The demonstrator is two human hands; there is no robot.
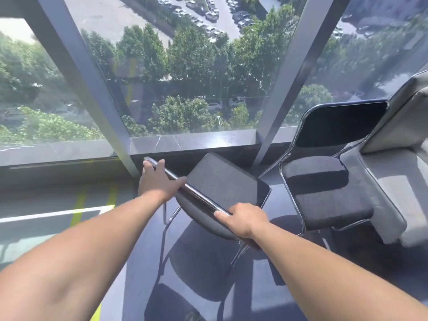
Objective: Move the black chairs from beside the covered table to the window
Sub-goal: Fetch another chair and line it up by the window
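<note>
A black chair [222, 181] with a chrome tube frame is tilted in front of me, close to the window [185, 77]. My left hand [155, 179] rests on the far end of its top chrome bar, fingers wrapped loosely. My right hand [243, 220] grips the near end of the same bar. A second black chair [324, 186] stands upright to the right, its back against the window sill. The first chair's legs and shadow show below on the dark floor.
A grey cushioned sofa [398, 158] stands at the far right, touching the second chair. Slanted grey window mullions [284, 89] and a low sill [185, 144] bound the front. Floor with white and yellow painted lines [76, 209] lies to the left.
</note>
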